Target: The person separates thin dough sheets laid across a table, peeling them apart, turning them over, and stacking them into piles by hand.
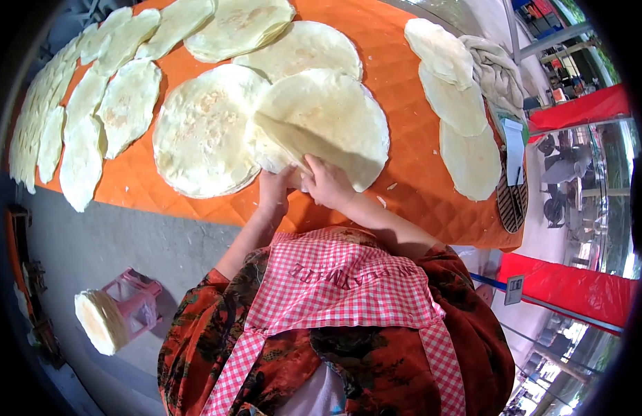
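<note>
Two wide round flatbreads lie side by side on the orange cloth. The left flatbread stack [206,132] lies flat; over the right flatbread [342,118] a folded flatbread [283,142] is lifted along its edge. My right hand [326,182] pinches the near edge of that folded flatbread. Close beside it, my left hand [276,188] is closed at the same near edge, its fingertips partly hidden by the bread. Behind these two lies another flatbread [310,50].
More flatbreads [130,104] cover the left of the orange cloth [404,159]. Three overlap on the right [470,159], near a crumpled cloth [494,69] and a clipboard [515,149]. On the floor, a pink stool [137,301] stands beside a round flatbread stack [100,322].
</note>
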A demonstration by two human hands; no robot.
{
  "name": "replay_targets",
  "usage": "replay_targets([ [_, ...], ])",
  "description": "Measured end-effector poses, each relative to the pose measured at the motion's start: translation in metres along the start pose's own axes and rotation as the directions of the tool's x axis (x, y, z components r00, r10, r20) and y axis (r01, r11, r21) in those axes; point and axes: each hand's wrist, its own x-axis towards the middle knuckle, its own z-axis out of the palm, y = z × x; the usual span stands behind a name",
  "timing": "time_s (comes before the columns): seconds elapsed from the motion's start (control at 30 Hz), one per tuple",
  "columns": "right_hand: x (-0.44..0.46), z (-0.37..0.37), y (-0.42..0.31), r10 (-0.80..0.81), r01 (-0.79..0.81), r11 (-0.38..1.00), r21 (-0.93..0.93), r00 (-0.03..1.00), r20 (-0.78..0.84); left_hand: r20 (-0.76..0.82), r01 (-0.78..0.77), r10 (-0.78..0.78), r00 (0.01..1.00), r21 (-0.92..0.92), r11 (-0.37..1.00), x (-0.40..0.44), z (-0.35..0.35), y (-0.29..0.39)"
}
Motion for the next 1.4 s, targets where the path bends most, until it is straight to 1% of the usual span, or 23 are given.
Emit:
replay_targets([
  [0.1, 0.006, 0.0, -0.002, 0.022, -0.021, 1.0, -0.021, 0.999, 0.036, -0.044, -0.058, 0.061, 0.997, 0.067, 0.996, 0.008, -0.007, -0.009],
  [0.2, 0.02, -0.019, 0.0, 0.195, -0.189, 0.98, -0.056, 0.969, 0.152, -0.008, -0.041, 0.042, 0.999, 0.127, 0.991, 0.01, -0.016, -0.007],
  [0.23, 0.023, -0.019, 0.009, 0.219, -0.237, 0.963, 0.131, 0.966, 0.136, -0.016, -0.031, 0.033, 0.999, 0.127, 0.991, 0.009, -0.014, -0.004],
  [0.33, 0.029, -0.01, 0.045, 0.081, -0.177, 0.904, 0.388, 0.965, 0.251, -0.025, -0.002, 0.005, 1.0, 0.117, 0.993, 0.003, -0.009, 0.0],
  [0.43, 0.028, -0.014, 0.055, 0.115, -0.253, 0.849, 0.465, 0.945, 0.305, -0.009, -0.001, 0.002, 1.0, 0.089, 0.996, 0.003, -0.008, -0.001],
  [0.53, 0.023, 0.002, 0.063, 0.212, -0.286, 0.855, 0.433, 0.954, 0.211, -0.015, -0.018, 0.019, 1.0, 0.091, 0.996, -0.001, -0.004, -0.001],
  [0.63, 0.021, 0.001, 0.052, 0.159, -0.264, 0.877, 0.401, 0.948, 0.277, -0.011, -0.031, 0.032, 0.999, 0.135, 0.99, 0.0, -0.002, -0.002],
  [0.73, 0.015, -0.014, 0.035, 0.162, -0.325, 0.721, 0.612, 0.938, 0.307, -0.06, -0.035, 0.046, 0.997, 0.176, 0.984, 0.013, -0.035, -0.013],
  [0.8, 0.01, 0.004, 0.042, 0.233, -0.337, 0.747, 0.573, 0.94, 0.249, -0.017, -0.042, 0.049, 0.999, 0.27, 0.962, 0.013, -0.023, -0.019],
  [0.9, 0.017, 0.022, 0.046, 0.227, -0.251, 0.945, 0.209, 0.965, 0.131, -0.006, -0.029, 0.031, 1.0, 0.238, 0.971, 0.025, -0.034, -0.025],
  [0.93, 0.024, 0.025, 0.051, 0.244, -0.252, 0.962, 0.105, 0.966, 0.079, -0.003, 0.111, -0.113, 0.994, 0.221, 0.969, 0.04, -0.057, -0.022],
  [1.0, 0.043, -0.019, 0.059, 0.59, -0.444, 0.683, 0.58, 0.804, -0.079, -0.051, 0.07, -0.06, 0.997, 0.24, 0.968, 0.06, -0.073, -0.015],
  [1.03, 0.05, -0.039, 0.091, 0.5, -0.239, 0.766, 0.596, 0.804, -0.321, -0.072, 0.09, -0.074, 0.995, 0.248, 0.965, 0.068, -0.085, -0.014],
  [1.07, 0.035, -0.094, 0.104, 0.525, -0.305, 0.738, 0.602, 0.82, -0.228, -0.099, 0.136, -0.12, 0.988, 0.165, 0.977, 0.059, -0.075, -0.001],
  [1.1, 0.019, -0.151, 0.115, 0.545, -0.372, 0.711, 0.597, 0.828, -0.133, 0.027, -0.08, 0.076, 0.997, 0.429, 0.9, 0.07, -0.099, -0.002],
  [1.13, -0.009, -0.198, 0.112, 0.652, -0.338, 0.575, 0.745, 0.739, -0.168, 0.038, -0.093, 0.085, 0.996, 0.432, 0.897, 0.074, -0.106, 0.0],
  [1.17, -0.043, -0.228, 0.122, 0.639, -0.183, 0.574, 0.798, 0.709, -0.297, 0.048, -0.105, 0.094, 0.994, 0.434, 0.895, 0.077, -0.112, 0.003],
  [1.2, -0.076, -0.252, 0.127, 0.708, -0.054, 0.465, 0.884, 0.622, -0.335, -0.066, 0.095, -0.083, 0.994, 0.192, 0.977, 0.068, -0.1, 0.02],
  [1.23, -0.113, -0.279, 0.117, 0.783, -0.099, 0.477, 0.873, 0.499, -0.371, -0.105, 0.149, -0.128, 0.986, 0.229, 0.962, 0.053, -0.084, 0.029],
  [1.3, -0.192, -0.284, 0.175, 0.793, -0.057, 0.526, 0.849, 0.393, -0.465, 0.117, -0.14, 0.089, 0.989, 0.579, 0.803, 0.063, -0.114, 0.02],
  [1.33, -0.231, -0.279, 0.182, 0.726, 0.146, 0.494, 0.857, 0.472, -0.5, 0.097, -0.059, 0.015, 0.995, 0.469, 0.881, 0.061, -0.111, 0.02],
  [1.37, -0.276, -0.271, 0.196, 0.748, 0.088, 0.483, 0.871, 0.477, -0.462, 0.076, 0.029, -0.059, 0.995, 0.35, 0.936, 0.058, -0.107, 0.021],
  [1.4, -0.317, -0.245, 0.241, 0.822, 0.062, 0.484, 0.873, 0.31, -0.478, 0.03, 0.074, -0.088, 0.996, 0.318, 0.945, 0.054, -0.1, 0.019],
])
